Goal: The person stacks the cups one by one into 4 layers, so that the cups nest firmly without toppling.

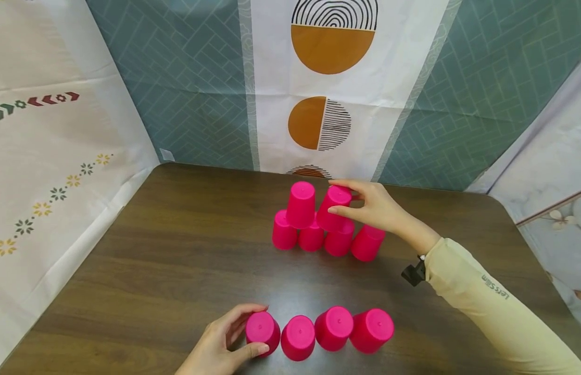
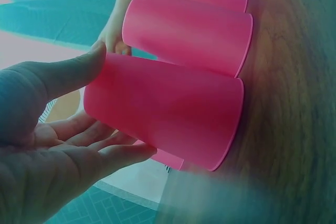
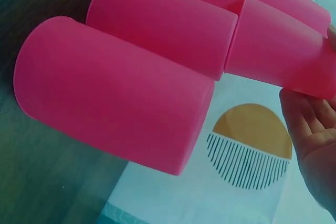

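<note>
At the near side, my left hand point(image 1: 219, 338) holds the leftmost upside-down pink cup point(image 1: 262, 327) of a front row, thumb and fingers on its opposite sides. In the left wrist view this cup point(image 2: 165, 108) stands with its rim at the wooden table. My right hand point(image 1: 380, 207) grips another upside-down pink cup point(image 1: 334, 211) near its base, over the back row. The right wrist view shows that cup's point(image 3: 278, 48) rim right at the bases of the lower cups. To its left, one more pink cup point(image 1: 301, 205) sits on the second level.
Several upside-down pink cups form the bottom back row, the rightmost cup point(image 1: 368, 244) with none on top. Beside my left hand stand three more front-row cups, among them a middle one point(image 1: 298, 338). Patterned cloth point(image 1: 201, 94) hangs behind the wooden table point(image 1: 187, 234).
</note>
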The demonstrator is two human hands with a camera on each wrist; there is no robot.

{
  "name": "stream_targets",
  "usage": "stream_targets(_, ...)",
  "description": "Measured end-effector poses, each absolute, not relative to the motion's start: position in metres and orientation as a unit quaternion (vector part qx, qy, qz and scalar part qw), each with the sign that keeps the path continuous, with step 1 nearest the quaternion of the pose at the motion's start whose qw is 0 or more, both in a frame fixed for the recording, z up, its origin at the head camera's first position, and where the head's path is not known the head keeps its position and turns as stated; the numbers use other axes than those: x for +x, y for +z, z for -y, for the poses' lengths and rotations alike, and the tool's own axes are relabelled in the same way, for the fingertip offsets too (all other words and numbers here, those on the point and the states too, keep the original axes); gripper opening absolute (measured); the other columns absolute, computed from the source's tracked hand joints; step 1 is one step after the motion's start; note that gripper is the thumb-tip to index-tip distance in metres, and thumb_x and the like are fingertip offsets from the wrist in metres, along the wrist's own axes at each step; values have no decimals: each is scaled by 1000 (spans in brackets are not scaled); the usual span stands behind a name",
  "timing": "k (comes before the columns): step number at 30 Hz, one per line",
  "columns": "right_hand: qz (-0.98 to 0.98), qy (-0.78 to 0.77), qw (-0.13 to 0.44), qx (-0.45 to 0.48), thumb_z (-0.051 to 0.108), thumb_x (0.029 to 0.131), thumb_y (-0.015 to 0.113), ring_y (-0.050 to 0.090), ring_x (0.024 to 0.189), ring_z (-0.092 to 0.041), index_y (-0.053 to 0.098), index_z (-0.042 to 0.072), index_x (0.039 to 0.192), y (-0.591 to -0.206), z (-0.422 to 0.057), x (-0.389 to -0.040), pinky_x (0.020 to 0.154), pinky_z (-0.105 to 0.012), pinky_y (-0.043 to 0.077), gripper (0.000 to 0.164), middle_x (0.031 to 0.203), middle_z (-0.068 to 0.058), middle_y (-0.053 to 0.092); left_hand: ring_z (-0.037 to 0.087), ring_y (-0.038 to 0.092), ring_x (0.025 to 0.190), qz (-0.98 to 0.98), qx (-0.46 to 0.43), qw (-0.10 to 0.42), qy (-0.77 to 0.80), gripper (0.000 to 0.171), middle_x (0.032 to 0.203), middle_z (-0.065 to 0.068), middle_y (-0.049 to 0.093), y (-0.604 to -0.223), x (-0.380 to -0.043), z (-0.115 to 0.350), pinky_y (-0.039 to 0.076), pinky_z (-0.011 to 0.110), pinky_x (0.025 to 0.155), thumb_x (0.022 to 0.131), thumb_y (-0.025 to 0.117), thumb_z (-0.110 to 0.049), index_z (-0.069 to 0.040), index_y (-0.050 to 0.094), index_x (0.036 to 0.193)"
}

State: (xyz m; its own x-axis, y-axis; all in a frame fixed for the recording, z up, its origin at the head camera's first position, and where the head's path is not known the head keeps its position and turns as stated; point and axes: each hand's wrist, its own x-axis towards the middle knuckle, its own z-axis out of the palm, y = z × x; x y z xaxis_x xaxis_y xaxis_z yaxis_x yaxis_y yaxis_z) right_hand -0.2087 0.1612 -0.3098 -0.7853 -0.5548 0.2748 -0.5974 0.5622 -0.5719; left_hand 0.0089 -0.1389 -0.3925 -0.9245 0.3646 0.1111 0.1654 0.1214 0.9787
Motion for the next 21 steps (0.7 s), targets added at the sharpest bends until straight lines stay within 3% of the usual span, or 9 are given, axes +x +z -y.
stream_targets(4,882,341,27,323,28,77,77,60,104,-18,55,15,130,-310,-160,-208,83,-35,53,59,126,-5,59,3,57,109,-751,190,65,629,51,119,24,56,-393,9,140,44,15,91,82,72,-20,2,51,123)
stream_targets(11,880,353,35,315,27,76,78,59,107,-20,55,15,130,-310,-158,-205,85,-37,53,59,127,-6,58,6,58,107,-737,188,100,641,54,121,25,54,-390,10,139,44,15,91,82,72,-23,1,50,125)
stream_targets(21,876,362,34,318,27,76,78,59,106,-18,55,14,130,-313,-155,-204,86,-37,52,59,125,-3,59,6,57,109,-732,197,97,645,55,121,27,53,-393,11,140,43,14,91,82,72,-23,3,49,125)
